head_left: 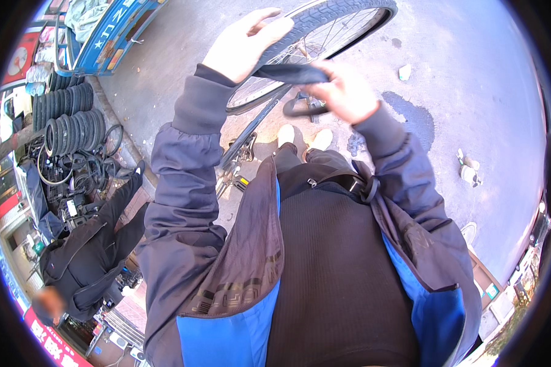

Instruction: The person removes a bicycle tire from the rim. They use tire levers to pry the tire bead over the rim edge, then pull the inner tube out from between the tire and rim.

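From the head view I see, in the upper left of the frame, a blue metal cart (113, 30) with grey cloth bundles piled in its bed. Below it, at the left edge, stacks of black rubber tyres (67, 119) stand beside loose coils.

My left hand (246, 46) sits at top centre, palm down, fingers stretched out and held close together, lying flat on the black rubber tread of the spoked bicycle wheel (324, 27). It is pressing, not gripping. My right hand (342, 92) is just to the right and lower, fingers curled shut around a limp black rubber inner tube (290, 73), which stretches from under the left palm across to this fist and loops down below it.

The wheel's upper rim is cut off by the top of the frame. The bicycle's dark frame (251, 131) runs down from the wheel, and my jacket hides its lower part. My pale shoes (321, 139) show below the hands. At the lower left, another person in dark clothing (92, 257) stands near the tyres.
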Demonstrator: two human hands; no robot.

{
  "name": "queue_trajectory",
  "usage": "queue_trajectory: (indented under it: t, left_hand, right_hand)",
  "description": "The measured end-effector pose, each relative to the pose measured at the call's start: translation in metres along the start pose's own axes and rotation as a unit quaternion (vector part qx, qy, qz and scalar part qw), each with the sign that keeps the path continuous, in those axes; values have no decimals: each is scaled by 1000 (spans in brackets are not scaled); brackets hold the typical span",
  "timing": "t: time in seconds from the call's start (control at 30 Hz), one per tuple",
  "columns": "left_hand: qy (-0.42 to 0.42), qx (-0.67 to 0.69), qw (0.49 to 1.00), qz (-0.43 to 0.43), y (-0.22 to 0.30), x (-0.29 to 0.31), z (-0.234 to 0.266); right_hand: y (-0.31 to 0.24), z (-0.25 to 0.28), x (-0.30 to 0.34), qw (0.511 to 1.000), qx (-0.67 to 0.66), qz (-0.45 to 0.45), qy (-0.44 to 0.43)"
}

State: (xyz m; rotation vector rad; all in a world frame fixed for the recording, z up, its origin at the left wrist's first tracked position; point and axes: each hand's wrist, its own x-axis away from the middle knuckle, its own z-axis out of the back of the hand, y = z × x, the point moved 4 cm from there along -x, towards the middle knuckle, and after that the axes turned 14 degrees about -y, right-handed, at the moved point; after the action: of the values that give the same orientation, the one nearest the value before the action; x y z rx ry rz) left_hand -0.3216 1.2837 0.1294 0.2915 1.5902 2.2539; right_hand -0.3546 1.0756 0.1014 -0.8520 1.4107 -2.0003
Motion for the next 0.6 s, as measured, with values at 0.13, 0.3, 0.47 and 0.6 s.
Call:
queue_trajectory:
  t: [0.13,0.3,0.47,0.6]
  left_hand:
    - [-1,12,998,67,-32,25,22]
    - [-21,263,936,232,-83,66,16]
    - [59,228,950,204,-85,62,12]
    - [88,148,963,209,-79,60,12]
  right_hand:
    - [-13,45,14,991,109,-47,62]
    - [20,49,19,986,116,-71,94]
    - [111,25,17,969,155,-157,115]
    - [187,-19,33,922,322,-204,65]
